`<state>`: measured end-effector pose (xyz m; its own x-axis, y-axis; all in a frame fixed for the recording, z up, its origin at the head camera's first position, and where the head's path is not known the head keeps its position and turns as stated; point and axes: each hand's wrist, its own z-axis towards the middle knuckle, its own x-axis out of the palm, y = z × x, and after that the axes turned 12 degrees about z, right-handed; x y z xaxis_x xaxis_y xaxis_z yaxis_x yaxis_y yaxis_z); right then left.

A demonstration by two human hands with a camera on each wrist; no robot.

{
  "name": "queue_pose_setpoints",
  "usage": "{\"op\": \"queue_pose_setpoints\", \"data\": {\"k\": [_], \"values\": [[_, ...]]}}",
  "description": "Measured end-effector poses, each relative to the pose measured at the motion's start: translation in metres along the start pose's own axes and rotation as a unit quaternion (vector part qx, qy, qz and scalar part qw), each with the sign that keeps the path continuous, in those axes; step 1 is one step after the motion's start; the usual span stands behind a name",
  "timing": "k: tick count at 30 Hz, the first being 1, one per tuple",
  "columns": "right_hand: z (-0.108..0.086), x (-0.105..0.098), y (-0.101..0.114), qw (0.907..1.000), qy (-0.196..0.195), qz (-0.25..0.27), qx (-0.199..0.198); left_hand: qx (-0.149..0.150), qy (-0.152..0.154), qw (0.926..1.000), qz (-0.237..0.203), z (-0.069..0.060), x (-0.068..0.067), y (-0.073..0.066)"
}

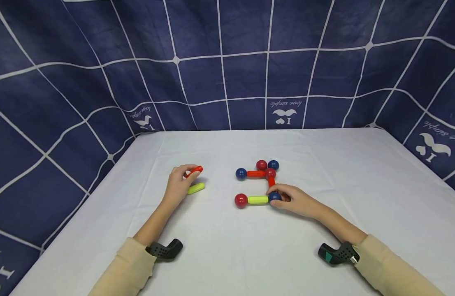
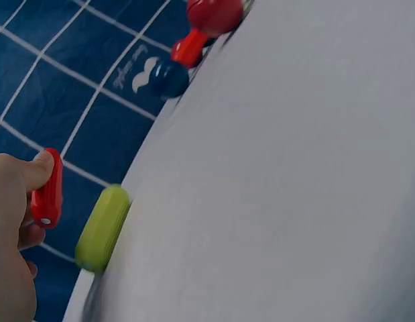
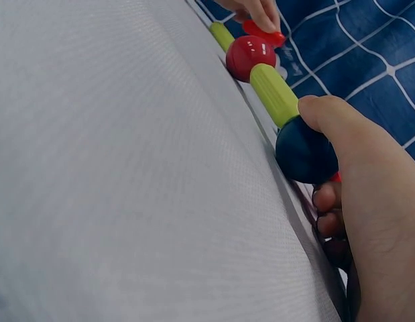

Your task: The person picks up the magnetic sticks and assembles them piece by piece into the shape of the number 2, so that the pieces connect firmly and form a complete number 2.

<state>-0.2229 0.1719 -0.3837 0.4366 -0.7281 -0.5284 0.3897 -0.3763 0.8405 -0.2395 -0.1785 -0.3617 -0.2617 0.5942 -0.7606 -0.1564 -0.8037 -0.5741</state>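
My left hand pinches a short red rod between thumb and fingers, raised off the table. A loose yellow-green rod lies just beside that hand. My right hand grips the dark blue ball at the near corner of a ball-and-rod shape. From this ball a yellow-green rod runs left to a red ball. A red rod leads away to another red ball, and a second red rod joins that one to a blue ball.
Behind the shape sit another red ball and a blue ball; whether they are attached cannot be told. A white cloth covers the table. A dark blue checked curtain hangs along the back and sides.
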Motion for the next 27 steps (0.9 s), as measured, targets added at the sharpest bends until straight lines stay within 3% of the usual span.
{"op": "queue_pose_setpoints", "data": {"k": [3,8,14,18,27], "values": [[0.0,0.0,-0.001,1.0,-0.001,-0.003,-0.006,-0.002,0.01,0.9999,-0.009,-0.006,0.004,-0.014],[0.0,0.001,-0.001,0.9996,-0.019,-0.009,-0.018,-0.023,0.072,0.9965,-0.036,-0.019,0.013,-0.039],[0.0,0.0,0.006,0.9934,-0.108,-0.035,-0.022,-0.043,0.138,0.9884,-0.047,-0.033,0.021,-0.061],[0.0,0.002,0.011,0.986,-0.144,-0.084,-0.01,-0.062,0.188,0.9775,-0.071,-0.039,0.022,-0.068],[0.003,0.022,0.027,0.9732,-0.075,-0.217,0.006,-0.096,0.287,0.9441,-0.131,-0.043,0.02,-0.07]]}}
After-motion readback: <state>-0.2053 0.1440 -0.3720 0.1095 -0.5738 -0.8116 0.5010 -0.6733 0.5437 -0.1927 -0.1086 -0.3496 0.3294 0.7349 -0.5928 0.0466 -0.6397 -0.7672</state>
